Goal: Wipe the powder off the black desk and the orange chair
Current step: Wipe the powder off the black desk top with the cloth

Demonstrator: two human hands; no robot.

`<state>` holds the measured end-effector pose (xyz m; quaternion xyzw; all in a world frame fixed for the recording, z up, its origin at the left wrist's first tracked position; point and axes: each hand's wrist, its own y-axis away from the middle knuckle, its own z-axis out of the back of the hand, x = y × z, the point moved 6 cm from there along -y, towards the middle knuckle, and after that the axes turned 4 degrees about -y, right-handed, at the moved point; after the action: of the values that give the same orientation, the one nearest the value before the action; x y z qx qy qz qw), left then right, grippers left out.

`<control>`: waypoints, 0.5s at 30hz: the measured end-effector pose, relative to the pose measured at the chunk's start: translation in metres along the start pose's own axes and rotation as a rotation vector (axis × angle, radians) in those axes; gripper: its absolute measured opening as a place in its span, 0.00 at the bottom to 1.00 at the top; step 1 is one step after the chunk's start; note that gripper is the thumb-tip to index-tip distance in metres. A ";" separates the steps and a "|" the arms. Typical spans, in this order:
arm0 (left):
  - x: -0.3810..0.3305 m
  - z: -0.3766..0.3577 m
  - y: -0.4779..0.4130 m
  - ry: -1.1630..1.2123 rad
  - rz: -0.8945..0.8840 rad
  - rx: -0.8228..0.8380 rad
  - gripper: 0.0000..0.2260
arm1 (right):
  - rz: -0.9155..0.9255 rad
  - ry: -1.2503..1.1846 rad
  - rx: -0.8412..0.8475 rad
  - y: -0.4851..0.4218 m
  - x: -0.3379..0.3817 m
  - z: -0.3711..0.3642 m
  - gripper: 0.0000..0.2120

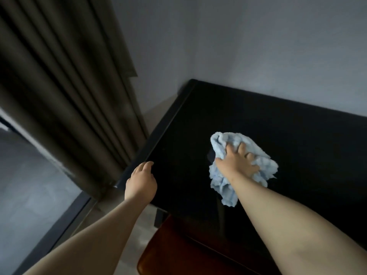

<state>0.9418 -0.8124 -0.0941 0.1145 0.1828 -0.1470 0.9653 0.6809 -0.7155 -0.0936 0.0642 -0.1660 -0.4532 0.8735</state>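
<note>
Cloth [223, 192] meets black bench [297, 139] in the head view, where a person leans over the glossy top with both bare arms stretched forward. The right hand [238, 163] bears down on the crumpled, fluffy light-blue cloth near the middle of the bench, its fingers [242, 146] spread and dug into the folds, the thumb hooked round the left side of the bundle. The left hand [141, 183] rests at the bench's left edge near the front corner, fingers loosely bent and close together, holding nothing. The orange chair [178, 247], dark in the dim light, sits at the bench's near edge, its seat partly tucked beneath the top. A brown pleated curtain [69, 86] hangs to the left beside a dark-framed window [29, 185], and a plain grey wall [248, 46] backs the bench.
</note>
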 end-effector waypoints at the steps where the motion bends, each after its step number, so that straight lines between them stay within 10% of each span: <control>1: 0.008 0.004 -0.001 0.016 0.012 -0.017 0.20 | 0.061 -0.050 0.013 0.006 0.015 -0.007 0.28; 6: 0.036 0.036 -0.003 0.137 0.078 -0.147 0.17 | 0.474 -0.174 0.116 0.094 0.123 -0.057 0.23; 9: 0.058 0.065 0.000 0.170 0.170 -0.231 0.15 | 0.648 -0.454 0.466 0.165 0.192 -0.087 0.14; 15: 0.089 0.120 0.009 0.245 0.247 -0.372 0.14 | 0.232 -1.220 0.942 0.177 0.226 -0.079 0.15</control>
<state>1.0621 -0.8586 -0.0178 -0.0266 0.3071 0.0232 0.9510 0.9656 -0.7991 -0.0690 0.1498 -0.7978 -0.1959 0.5502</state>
